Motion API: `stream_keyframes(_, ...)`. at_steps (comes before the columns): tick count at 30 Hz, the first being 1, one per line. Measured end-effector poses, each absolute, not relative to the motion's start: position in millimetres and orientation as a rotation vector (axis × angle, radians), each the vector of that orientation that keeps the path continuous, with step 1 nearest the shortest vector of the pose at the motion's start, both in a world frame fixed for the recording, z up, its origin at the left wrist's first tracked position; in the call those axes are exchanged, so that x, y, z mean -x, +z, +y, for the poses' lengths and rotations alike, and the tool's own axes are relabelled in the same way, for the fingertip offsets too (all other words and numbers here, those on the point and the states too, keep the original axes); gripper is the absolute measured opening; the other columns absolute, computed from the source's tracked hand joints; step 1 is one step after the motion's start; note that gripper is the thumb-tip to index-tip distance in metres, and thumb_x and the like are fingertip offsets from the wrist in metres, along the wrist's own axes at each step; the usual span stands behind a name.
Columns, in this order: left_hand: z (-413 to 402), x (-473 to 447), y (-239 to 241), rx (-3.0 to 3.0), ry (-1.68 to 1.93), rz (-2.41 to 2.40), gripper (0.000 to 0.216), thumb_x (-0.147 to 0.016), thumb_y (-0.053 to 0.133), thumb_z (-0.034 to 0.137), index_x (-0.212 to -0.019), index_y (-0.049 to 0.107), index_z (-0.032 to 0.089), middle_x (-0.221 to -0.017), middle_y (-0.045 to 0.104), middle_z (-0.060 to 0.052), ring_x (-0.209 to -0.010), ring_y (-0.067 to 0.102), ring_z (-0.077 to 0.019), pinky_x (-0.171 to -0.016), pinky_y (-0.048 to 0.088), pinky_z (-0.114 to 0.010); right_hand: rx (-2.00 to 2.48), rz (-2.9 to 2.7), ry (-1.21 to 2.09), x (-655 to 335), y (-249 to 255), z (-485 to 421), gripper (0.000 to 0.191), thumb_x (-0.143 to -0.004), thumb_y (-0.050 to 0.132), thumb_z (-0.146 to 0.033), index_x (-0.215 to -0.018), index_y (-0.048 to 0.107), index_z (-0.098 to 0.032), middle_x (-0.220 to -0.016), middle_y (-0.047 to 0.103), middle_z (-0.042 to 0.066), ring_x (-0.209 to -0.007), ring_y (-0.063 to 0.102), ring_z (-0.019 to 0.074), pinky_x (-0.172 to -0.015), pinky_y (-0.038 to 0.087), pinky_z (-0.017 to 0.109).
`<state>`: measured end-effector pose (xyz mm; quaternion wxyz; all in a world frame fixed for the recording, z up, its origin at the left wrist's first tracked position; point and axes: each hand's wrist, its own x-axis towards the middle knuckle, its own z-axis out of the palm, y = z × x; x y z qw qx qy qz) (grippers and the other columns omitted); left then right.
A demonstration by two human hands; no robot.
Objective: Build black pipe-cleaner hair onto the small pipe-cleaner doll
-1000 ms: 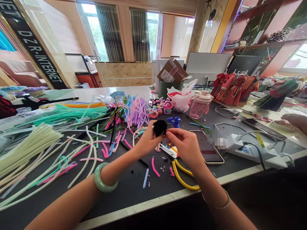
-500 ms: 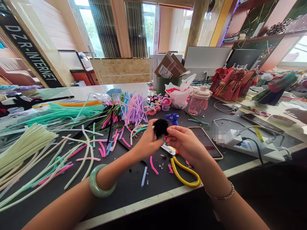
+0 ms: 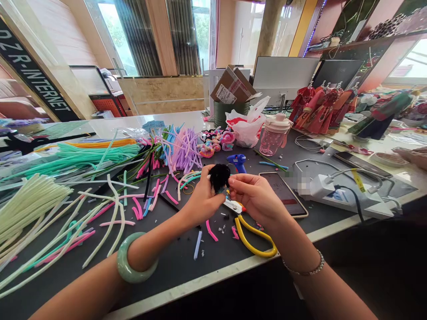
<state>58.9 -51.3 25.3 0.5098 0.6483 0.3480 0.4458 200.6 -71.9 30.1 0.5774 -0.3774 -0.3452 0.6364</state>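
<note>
A black fuzzy ball-like piece (image 3: 219, 177), seemingly of chenille stems, is held up over the table in my left hand (image 3: 200, 200). The fingers and thumb of that hand wrap round it from the left and below. At its right edge, my right hand (image 3: 255, 195) has thumb and forefinger pinched together; whether a strand is between them I cannot make out. Beneath my right hand lie scissors with yellow handles (image 3: 253, 242), blades partly hidden. Short pink stem pieces (image 3: 211, 231) and a pale blue one (image 3: 198, 245) lie on the dark tabletop below.
Bundles of green (image 3: 100, 155), cream (image 3: 33, 202) and purple chenille stems (image 3: 185, 149) cover the left side. A blue glue gun (image 3: 237, 162), a pink cup (image 3: 274, 138) and a phone (image 3: 283, 193) sit beyond. A power strip (image 3: 353, 200) with cables lies on the right.
The whole view has shifted slightly, so things appear a little further left and higher. Both hands keep their grip around the black piece, with little other movement.
</note>
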Motion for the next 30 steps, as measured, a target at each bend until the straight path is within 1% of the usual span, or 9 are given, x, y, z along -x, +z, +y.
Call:
stream_keyframes(4,-52.9,-59.9,26.8,-1.514,1.014,0.867,0.05,-0.058,0.053,0.006,-0.103,0.037,0.022,-0.063,0.04,0.01,-0.044,0.035,-0.0057,-0.044,0.026,-0.022,0.888,-0.816,1.348,-193.1,28.5,-76.2,0.031,-0.048,0.088,-0.035,-0.063,0.071,-0.014,-0.055,0.064,-0.001,-0.047,0.055,0.0082,-0.051,0.049,0.024)
stream_keyframes(6,-53.2,-60.6,28.1,-1.498,1.004,0.871,0.049,-0.059,0.053,0.008,-0.103,0.036,0.022,-0.061,0.04,0.01,-0.043,0.036,-0.0063,-0.043,0.026,-0.022,0.888,-0.818,1.323,-191.3,27.9,-78.0,0.032,-0.048,0.088,-0.037,-0.063,0.072,-0.015,-0.055,0.065,0.0,-0.048,0.057,0.009,-0.051,0.05,0.025)
stream_keyframes(11,-53.5,-60.8,29.6,-1.509,1.059,0.878,0.047,-0.058,0.055,0.007,-0.1,0.04,0.021,-0.068,0.042,0.008,-0.05,0.037,-0.0069,-0.047,0.028,-0.023,0.887,-0.791,1.423,-193.7,29.0,-80.9,0.036,-0.042,0.09,-0.038,-0.064,0.073,-0.015,-0.059,0.069,0.002,-0.051,0.061,0.0103,-0.055,0.053,0.025)
stream_keyframes(14,-52.3,-59.4,26.8,-1.547,1.072,0.899,0.048,-0.059,0.054,0.004,-0.102,0.04,0.022,-0.072,0.042,0.007,-0.054,0.036,-0.0075,-0.05,0.028,-0.023,0.878,-0.797,1.466,-195.4,30.6,-81.8,0.036,-0.043,0.09,-0.038,-0.064,0.072,-0.014,-0.058,0.068,0.002,-0.05,0.06,0.0095,-0.054,0.052,0.024)
stream_keyframes(19,-49.0,-57.2,21.6,-1.722,1.132,0.904,0.05,-0.059,0.052,0.002,-0.104,0.04,0.02,-0.083,0.043,0.003,-0.068,0.04,-0.0103,-0.062,0.033,-0.024,0.89,-0.842,1.467,-196.2,31.9,-83.6,0.034,-0.048,0.087,-0.04,-0.059,0.069,-0.013,-0.054,0.064,-0.001,-0.045,0.054,0.0061,-0.048,0.046,0.021)
stream_keyframes(24,-48.8,-57.8,20.4,-1.802,1.14,0.872,0.052,-0.06,0.051,0.001,-0.107,0.037,0.02,-0.092,0.044,0.001,-0.08,0.044,-0.0124,-0.073,0.037,-0.026,0.945,-0.885,1.459,-196.7,30.1,-84.1,0.036,-0.05,0.084,-0.042,-0.054,0.064,-0.013,-0.048,0.059,-0.003,-0.041,0.05,0.0051,-0.043,0.038,0.019)
stream_keyframes(28,-48.8,-59.3,19.6,-1.832,1.139,0.875,0.052,-0.06,0.051,0.0,-0.107,0.037,0.02,-0.094,0.045,0.001,-0.082,0.045,-0.0124,-0.075,0.038,-0.026,0.962,-0.918,1.451,-196.9,28.9,-84.1,0.036,-0.052,0.082,-0.043,-0.051,0.06,-0.014,-0.045,0.055,-0.004,-0.04,0.046,0.0042,-0.041,0.033,0.019)
stream_keyframes(30,-48.8,-59.8,19.6,-1.808,1.144,0.872,0.052,-0.059,0.051,0.0,-0.106,0.038,0.02,-0.092,0.046,0.001,-0.08,0.045,-0.0117,-0.073,0.038,-0.025,0.956,-0.924,1.434,-196.8,28.4,-84.5,0.035,-0.053,0.082,-0.042,-0.052,0.061,-0.014,-0.047,0.056,-0.004,-0.041,0.047,0.0043,-0.042,0.034,0.019)
